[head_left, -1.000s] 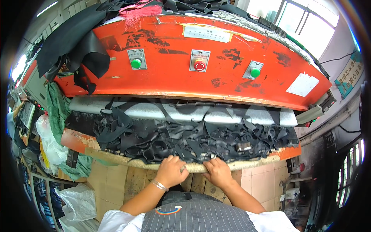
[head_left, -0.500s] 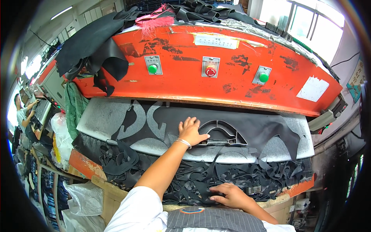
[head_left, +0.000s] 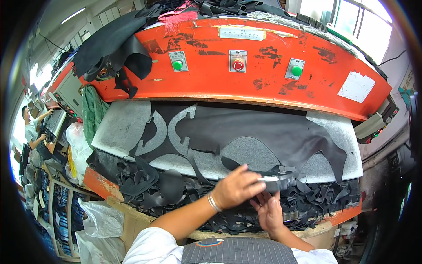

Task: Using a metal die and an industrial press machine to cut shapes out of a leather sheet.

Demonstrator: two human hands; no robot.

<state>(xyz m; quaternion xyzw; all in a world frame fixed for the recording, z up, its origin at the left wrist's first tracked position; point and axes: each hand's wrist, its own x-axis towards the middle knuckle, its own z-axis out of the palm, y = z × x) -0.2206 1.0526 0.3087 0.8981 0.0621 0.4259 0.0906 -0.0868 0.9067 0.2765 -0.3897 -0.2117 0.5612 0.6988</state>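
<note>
My left hand (head_left: 237, 188) grips a metal cutting die (head_left: 285, 179), lifted and tilted above the front edge of the pale cutting board (head_left: 121, 123). Below the die, my right hand (head_left: 269, 213) is palm up with its fingers apart and slightly bent, fingertips close to the die's underside; whether they touch it I cannot tell. A black leather sheet (head_left: 246, 121) covers much of the board. Curved cut-outs in it show the grey board beneath, among them an arch-shaped gap just beyond the die. Motion blurs part of the die.
Black leather scraps (head_left: 316, 198) heap along the front ledge. Behind the board spans an orange-red press beam (head_left: 206, 79) with two green buttons and a red one. Leather drapes over its left end. White plastic bags (head_left: 103, 220) stand at lower left; another person (head_left: 33, 127) works far left.
My left hand has lifted the die off the leather and brought it nearer me, uncovering the arch-shaped gap. My right hand has turned palm up and risen towards it.
</note>
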